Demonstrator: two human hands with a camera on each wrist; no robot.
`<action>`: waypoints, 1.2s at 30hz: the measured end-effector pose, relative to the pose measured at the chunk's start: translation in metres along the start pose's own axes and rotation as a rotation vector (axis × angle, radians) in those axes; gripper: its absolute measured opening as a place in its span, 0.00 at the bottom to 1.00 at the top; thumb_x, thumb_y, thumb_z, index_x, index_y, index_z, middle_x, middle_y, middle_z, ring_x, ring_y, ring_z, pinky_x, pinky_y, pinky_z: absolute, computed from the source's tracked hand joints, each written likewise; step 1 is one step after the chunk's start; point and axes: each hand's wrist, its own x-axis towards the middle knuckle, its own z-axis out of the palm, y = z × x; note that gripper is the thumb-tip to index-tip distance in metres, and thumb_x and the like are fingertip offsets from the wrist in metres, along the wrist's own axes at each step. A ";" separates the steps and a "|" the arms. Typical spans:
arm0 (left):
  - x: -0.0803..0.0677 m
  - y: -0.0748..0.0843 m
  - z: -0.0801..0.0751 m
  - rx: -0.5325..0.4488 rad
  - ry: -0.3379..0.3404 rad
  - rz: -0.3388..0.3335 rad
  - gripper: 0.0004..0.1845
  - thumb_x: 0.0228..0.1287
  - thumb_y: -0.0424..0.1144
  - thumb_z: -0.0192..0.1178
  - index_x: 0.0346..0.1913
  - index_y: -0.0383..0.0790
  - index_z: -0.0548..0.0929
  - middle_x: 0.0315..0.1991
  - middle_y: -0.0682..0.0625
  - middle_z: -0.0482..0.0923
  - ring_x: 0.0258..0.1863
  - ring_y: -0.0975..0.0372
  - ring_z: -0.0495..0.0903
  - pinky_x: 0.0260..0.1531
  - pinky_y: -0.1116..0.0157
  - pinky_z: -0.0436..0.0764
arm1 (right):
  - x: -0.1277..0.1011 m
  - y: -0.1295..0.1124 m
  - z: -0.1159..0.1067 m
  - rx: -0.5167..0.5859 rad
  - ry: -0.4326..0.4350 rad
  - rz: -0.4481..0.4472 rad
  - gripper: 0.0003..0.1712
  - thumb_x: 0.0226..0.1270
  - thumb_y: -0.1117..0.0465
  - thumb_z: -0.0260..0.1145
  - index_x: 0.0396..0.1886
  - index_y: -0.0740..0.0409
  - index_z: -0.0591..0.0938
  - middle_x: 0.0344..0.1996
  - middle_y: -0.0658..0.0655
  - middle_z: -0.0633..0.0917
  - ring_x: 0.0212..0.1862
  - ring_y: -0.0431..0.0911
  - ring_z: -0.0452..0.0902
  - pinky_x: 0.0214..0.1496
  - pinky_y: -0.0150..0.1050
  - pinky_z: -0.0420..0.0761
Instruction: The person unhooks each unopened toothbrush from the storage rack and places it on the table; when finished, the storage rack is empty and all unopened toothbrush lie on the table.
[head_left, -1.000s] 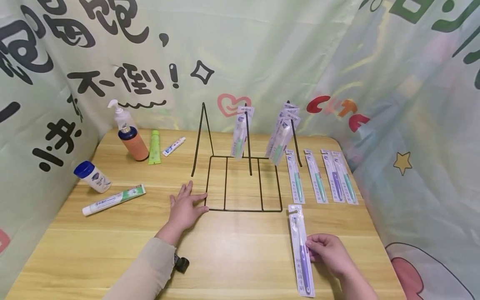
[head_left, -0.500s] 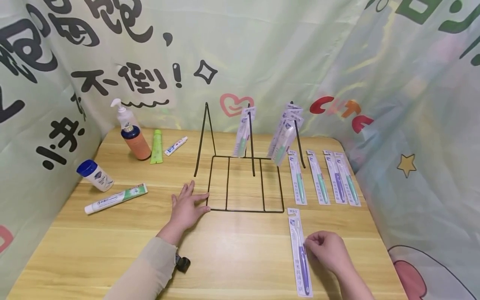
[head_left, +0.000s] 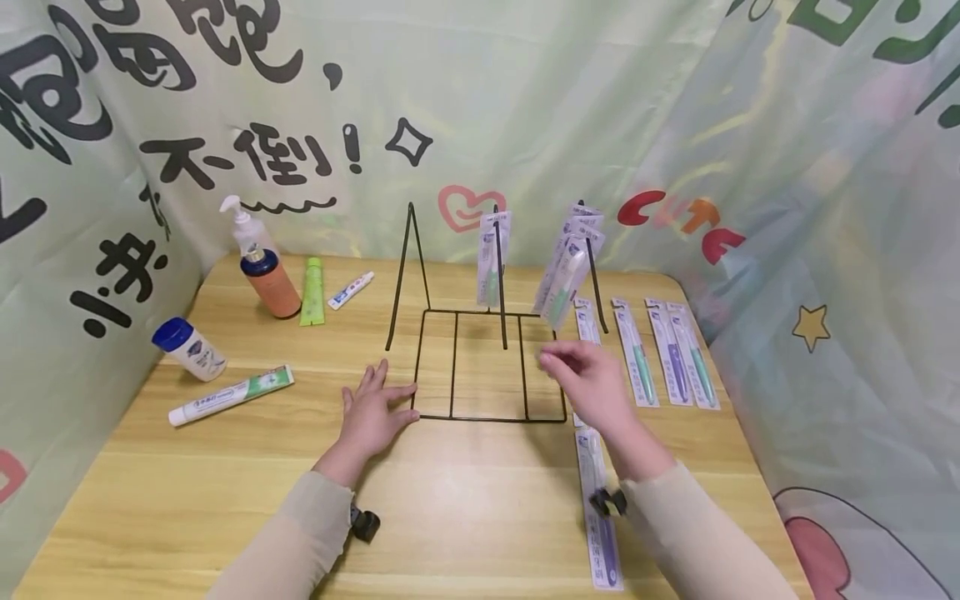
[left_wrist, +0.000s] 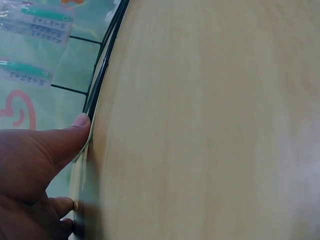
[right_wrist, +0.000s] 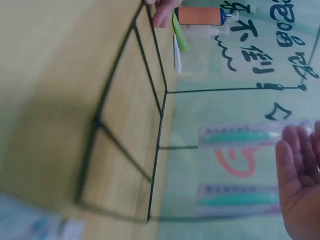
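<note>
My left hand (head_left: pixel 371 421) rests on the wooden table with fingers spread, thumb and index finger touching the front left corner of a black wire display rack (head_left: pixel 490 420). In the left wrist view the thumb (left_wrist: pixel 65 137) presses against the wire. Over the rack's right side hovers my right hand (head_left: pixel 596 387), fingers loosely bent, with nothing visible in it. Just beyond it, several packaged toothbrushes (head_left: pixel 566 279) hang from the right hook; more packaging (head_left: pixel 489 258) hangs on the middle one. A purple packaged toothbrush (head_left: pixel 600 550) lies beneath my right forearm.
Several packaged toothbrushes (head_left: pixel 637 354) lie in a row at the right, one partly hidden by my right hand. At the left are a toothpaste tube (head_left: pixel 232 396), a blue-capped bottle (head_left: pixel 189 348), a pump bottle (head_left: pixel 243 225), an orange bottle (head_left: pixel 273 287), a green tube (head_left: pixel 312 292) and a small tube (head_left: pixel 351 290).
My right hand has left the purple packaged toothbrush on the table and moved up and left over the rack. The packaging on the middle hook has swung slightly. My left hand stays put.
</note>
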 end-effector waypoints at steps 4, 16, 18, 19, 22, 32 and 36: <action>0.001 0.001 -0.002 0.012 -0.004 -0.001 0.28 0.65 0.48 0.75 0.67 0.48 0.85 0.86 0.37 0.43 0.84 0.39 0.39 0.73 0.29 0.26 | 0.044 0.000 0.026 0.012 0.005 0.028 0.12 0.72 0.69 0.71 0.51 0.70 0.88 0.47 0.66 0.91 0.46 0.53 0.89 0.51 0.37 0.88; 0.003 0.000 0.000 0.009 0.003 0.004 0.28 0.64 0.49 0.75 0.66 0.48 0.86 0.86 0.38 0.45 0.84 0.39 0.40 0.73 0.29 0.26 | 0.108 -0.009 0.070 0.091 0.183 0.135 0.13 0.72 0.70 0.71 0.53 0.71 0.87 0.48 0.69 0.89 0.47 0.56 0.86 0.53 0.45 0.86; 0.002 0.000 0.000 0.007 0.004 0.004 0.28 0.64 0.49 0.76 0.66 0.48 0.86 0.86 0.38 0.45 0.84 0.39 0.40 0.73 0.29 0.26 | 0.111 -0.009 0.071 0.081 0.179 0.143 0.11 0.72 0.70 0.71 0.51 0.72 0.87 0.46 0.70 0.89 0.45 0.56 0.86 0.50 0.42 0.85; 0.002 -0.001 0.001 0.006 0.006 0.005 0.28 0.64 0.48 0.76 0.66 0.48 0.86 0.86 0.37 0.45 0.84 0.39 0.40 0.73 0.29 0.26 | 0.112 -0.008 0.072 0.080 0.176 0.144 0.11 0.72 0.71 0.71 0.50 0.72 0.87 0.45 0.71 0.89 0.44 0.57 0.85 0.48 0.41 0.85; 0.002 -0.001 0.000 0.003 0.011 0.007 0.28 0.64 0.48 0.76 0.66 0.48 0.86 0.85 0.37 0.45 0.84 0.39 0.40 0.73 0.29 0.26 | 0.115 -0.008 0.074 0.087 0.167 0.152 0.09 0.72 0.72 0.70 0.47 0.74 0.87 0.43 0.73 0.88 0.42 0.59 0.85 0.42 0.33 0.83; 0.002 0.000 0.001 0.000 0.006 0.007 0.28 0.64 0.49 0.75 0.66 0.49 0.86 0.86 0.39 0.44 0.84 0.40 0.40 0.74 0.29 0.26 | 0.085 -0.010 0.067 0.095 0.084 0.112 0.06 0.72 0.73 0.68 0.42 0.74 0.88 0.37 0.69 0.90 0.37 0.59 0.85 0.35 0.27 0.80; 0.001 -0.001 0.000 -0.005 0.012 0.006 0.28 0.64 0.49 0.75 0.66 0.48 0.86 0.86 0.39 0.44 0.84 0.40 0.40 0.74 0.30 0.26 | 0.059 -0.010 0.054 0.127 0.011 0.012 0.04 0.70 0.77 0.66 0.38 0.76 0.87 0.34 0.70 0.89 0.33 0.47 0.84 0.36 0.27 0.83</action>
